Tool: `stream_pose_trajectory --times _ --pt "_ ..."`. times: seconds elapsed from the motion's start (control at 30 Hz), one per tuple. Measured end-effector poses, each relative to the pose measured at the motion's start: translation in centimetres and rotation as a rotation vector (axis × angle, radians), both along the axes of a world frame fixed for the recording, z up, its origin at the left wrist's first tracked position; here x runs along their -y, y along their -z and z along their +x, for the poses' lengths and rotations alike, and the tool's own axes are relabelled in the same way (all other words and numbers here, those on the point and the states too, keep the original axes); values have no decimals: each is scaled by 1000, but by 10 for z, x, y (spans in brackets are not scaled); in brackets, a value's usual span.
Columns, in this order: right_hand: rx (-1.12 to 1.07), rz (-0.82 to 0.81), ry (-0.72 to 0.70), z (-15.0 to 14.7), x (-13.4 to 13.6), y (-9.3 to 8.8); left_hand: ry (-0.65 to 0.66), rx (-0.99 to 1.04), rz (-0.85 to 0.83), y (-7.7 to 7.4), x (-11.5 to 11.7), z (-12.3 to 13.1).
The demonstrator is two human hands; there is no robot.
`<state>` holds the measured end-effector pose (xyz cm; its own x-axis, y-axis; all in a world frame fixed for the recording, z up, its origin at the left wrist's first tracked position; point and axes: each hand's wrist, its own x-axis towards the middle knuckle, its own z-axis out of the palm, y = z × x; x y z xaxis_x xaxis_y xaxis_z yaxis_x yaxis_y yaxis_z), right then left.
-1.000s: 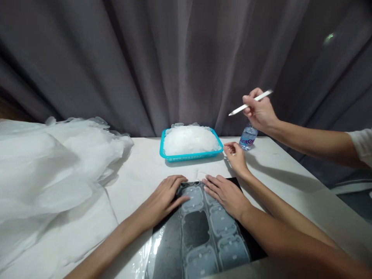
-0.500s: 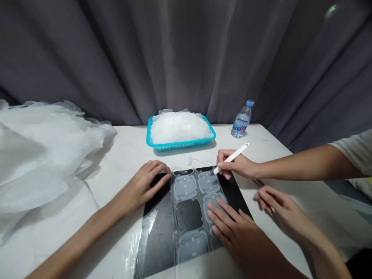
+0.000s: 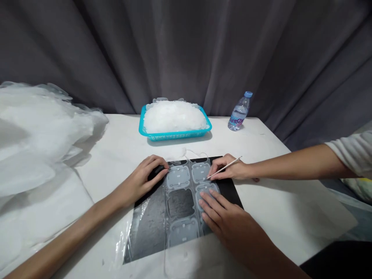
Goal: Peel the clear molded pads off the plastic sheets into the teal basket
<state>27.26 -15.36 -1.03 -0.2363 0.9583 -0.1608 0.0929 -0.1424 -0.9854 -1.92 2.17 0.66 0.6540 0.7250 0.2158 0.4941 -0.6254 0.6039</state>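
A clear plastic sheet [image 3: 181,185] with rounded, frosted panels lies over a black mat [image 3: 148,228]. The thumb and forefinger of my left hand [image 3: 149,172] come together on the sheet, beside its upper left panel. My right hand [image 3: 225,217] lies flat with its fingers stretched out, the tips on a right-hand panel [image 3: 205,190]. Just above it, a co-worker's hand [image 3: 231,168] holds a thin white stick [image 3: 226,166], its tip at the lower edge of the upper right panel [image 3: 200,171].
Behind the mat stands a turquoise basket [image 3: 178,135] heaped with whitish translucent pieces [image 3: 174,116]. A water bottle [image 3: 240,112] is at the back right. A large pile of translucent white material [image 3: 43,135] covers the table's left side. A grey curtain [image 3: 180,50] hangs behind.
The co-worker's thick white pen-like tool is gone from view; a thin stick is in that hand, lower on the panel. Their other hand has left the view. My hands keep their places.
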Motion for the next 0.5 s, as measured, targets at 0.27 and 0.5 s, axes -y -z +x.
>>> stream_pose_trajectory --times 0.27,0.5 --pt "701 413 -300 4 -2 2 -18 -23 16 3 1 2" --pt "700 432 -338 4 -18 -13 -67 19 11 -6 7 -14"
